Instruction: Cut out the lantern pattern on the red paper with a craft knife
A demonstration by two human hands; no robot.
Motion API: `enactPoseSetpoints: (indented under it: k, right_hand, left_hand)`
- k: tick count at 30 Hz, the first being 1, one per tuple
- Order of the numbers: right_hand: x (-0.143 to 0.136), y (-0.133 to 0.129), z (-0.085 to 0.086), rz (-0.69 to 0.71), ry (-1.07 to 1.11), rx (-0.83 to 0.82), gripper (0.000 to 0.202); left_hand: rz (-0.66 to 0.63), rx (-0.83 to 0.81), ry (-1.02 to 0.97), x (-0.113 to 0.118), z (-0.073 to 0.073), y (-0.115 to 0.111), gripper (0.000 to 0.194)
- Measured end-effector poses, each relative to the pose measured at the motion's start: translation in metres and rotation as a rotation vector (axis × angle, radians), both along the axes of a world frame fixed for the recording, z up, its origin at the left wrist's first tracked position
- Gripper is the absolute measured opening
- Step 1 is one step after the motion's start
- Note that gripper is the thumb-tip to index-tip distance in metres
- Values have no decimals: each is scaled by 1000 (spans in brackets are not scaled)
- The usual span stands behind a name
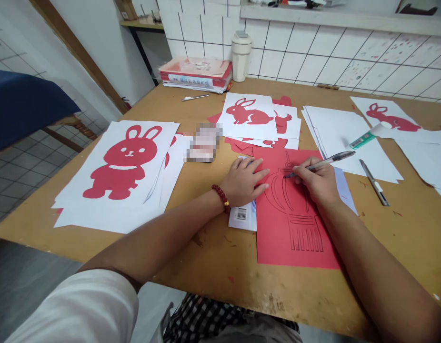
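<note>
A sheet of red paper (274, 238) lies on the table, with a lantern shape drawn on it in dark lines and a row of tassel lines at its lower end. My right hand (318, 183) is closed round a pen (331, 161), whose tip is at the upper part of the drawing. Spread flat, my left hand (245, 182) rests at the sheet's left edge with its fingers apart and holds nothing. Beneath the sheet, a pale booklet with a barcode (243, 220) sticks out by my left wrist.
White sheets with a red bear-like rabbit (125, 164) lie left, rabbit cut-outs (251, 114) beyond the hands. At right are white sheets (335, 128), a green glue tube (363, 139) and a craft knife (374, 183). A cup (241, 57) and paper packs (195, 76) stand at the back.
</note>
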State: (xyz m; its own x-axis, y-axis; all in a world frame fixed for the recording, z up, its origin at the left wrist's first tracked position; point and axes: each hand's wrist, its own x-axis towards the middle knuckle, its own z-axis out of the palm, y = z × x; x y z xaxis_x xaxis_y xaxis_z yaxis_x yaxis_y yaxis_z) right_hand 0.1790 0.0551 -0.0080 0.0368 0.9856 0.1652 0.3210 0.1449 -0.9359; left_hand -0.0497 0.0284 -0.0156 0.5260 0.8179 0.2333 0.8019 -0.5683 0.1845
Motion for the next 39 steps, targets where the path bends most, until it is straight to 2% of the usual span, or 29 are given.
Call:
enactPoseSetpoints:
  k: [39]
  right_hand:
    - [0, -5, 2, 95, 32, -13, 22]
  left_hand:
    - [-5, 6, -1, 0, 0, 0, 46]
